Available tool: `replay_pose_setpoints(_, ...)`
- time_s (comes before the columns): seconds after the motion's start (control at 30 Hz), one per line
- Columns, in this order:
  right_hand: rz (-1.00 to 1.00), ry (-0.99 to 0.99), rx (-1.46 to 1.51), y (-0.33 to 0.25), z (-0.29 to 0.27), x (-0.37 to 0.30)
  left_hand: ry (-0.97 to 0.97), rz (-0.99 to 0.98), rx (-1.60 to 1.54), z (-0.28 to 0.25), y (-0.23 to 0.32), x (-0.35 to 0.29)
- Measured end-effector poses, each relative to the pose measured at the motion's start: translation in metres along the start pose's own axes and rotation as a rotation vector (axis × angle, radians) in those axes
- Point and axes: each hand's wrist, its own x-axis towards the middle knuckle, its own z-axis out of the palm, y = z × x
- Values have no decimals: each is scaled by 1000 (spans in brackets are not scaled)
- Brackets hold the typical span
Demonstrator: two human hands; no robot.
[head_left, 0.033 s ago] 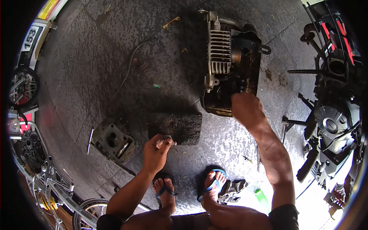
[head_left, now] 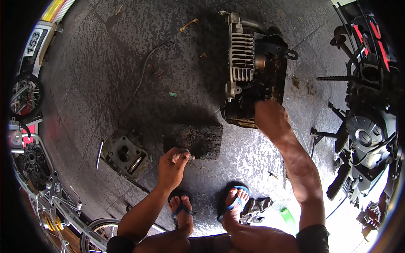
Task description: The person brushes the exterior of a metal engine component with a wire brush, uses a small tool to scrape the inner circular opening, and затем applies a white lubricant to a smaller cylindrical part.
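Note:
My right hand [head_left: 272, 120] is closed at the near end of a dark, oily tray [head_left: 237, 121]; whatever its fingers grip is hidden beneath them. A finned metal engine cylinder [head_left: 242, 55] lies in that tray, beyond the hand. Lower and to the left, my left hand [head_left: 171, 170] pinches a small pale piece [head_left: 188, 154] between thumb and fingers, too small to name. The hand is at the near left corner of a dark, rough block [head_left: 194, 139] on the floor. Left of it rests a grey metal engine cylinder head [head_left: 122, 154].
A thin metal rod [head_left: 99, 155] is beside the cylinder head. A yellowish wrench [head_left: 188, 25] lies farther off. Partly dismantled motorcycle parts [head_left: 365, 130] stand on the right, and a silver motorcycle frame [head_left: 63, 211] on the left. A crumpled dark cloth [head_left: 256, 209] is near my foot.
My right hand has shifted very slightly away from me at the tray. The left hand and the parts on the floor stay in place.

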Motion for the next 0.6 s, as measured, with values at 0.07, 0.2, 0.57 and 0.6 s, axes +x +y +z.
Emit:
replay_pose_setpoints(0.07,63,56,44,-1,6,5,6,-41,-72,-3,-6,0)
replay_pose_setpoints(0.2,138,124,50,-10,12,7,-9,-38,-33,-8,-7,-4)
replay_pose_setpoints(0.57,66,332,146,14,20,21,7,10,7,-7,0,-13)
replay_pose_setpoints(0.6,59,334,152,12,10,15,15,13,11,-11,-1,-16)
